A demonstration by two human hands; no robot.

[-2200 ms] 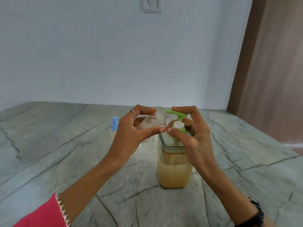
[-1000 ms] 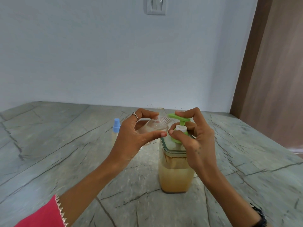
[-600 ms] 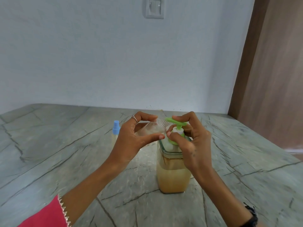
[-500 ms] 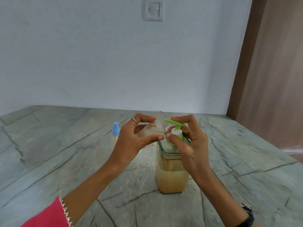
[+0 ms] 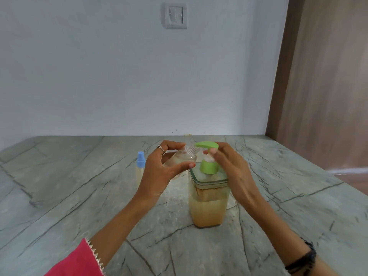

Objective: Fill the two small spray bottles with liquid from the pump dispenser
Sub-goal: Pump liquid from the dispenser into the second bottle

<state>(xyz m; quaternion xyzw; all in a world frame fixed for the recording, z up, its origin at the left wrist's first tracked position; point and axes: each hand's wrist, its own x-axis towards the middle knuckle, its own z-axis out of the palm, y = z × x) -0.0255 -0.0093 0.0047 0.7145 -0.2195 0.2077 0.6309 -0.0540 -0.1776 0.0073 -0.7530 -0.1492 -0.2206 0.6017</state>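
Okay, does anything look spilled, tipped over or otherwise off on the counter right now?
No spill shows on the counter. The open spray bottle lies tilted in the left hand, its neck at the green pump spout, apparently on purpose. A brownish band stains the pump dispenser above its liquid. The blue-capped bottle stands upright.
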